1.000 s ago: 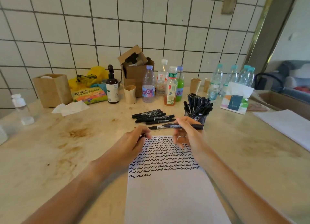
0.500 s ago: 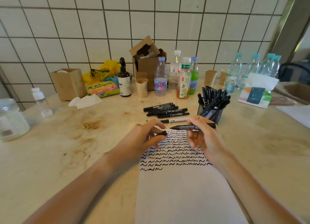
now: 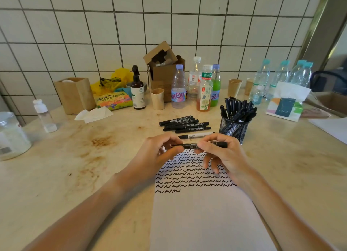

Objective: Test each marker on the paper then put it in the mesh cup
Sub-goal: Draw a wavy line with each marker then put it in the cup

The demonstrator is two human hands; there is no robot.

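together, both hands — left [image 3: 159, 153], right [image 3: 221, 153] — grip 1 marker [image 3: 189, 146].

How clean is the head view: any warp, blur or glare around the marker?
Head view: wide-angle warp bows the wall tiles; daylight is soft and even, no glare on the paper; the marker and both hands are sharp, though its label print is too small to read.

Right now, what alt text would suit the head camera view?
Two hands, left and right, hold a black marker level over paper covered in squiggles. Behind lie more markers and a full mesh cup.
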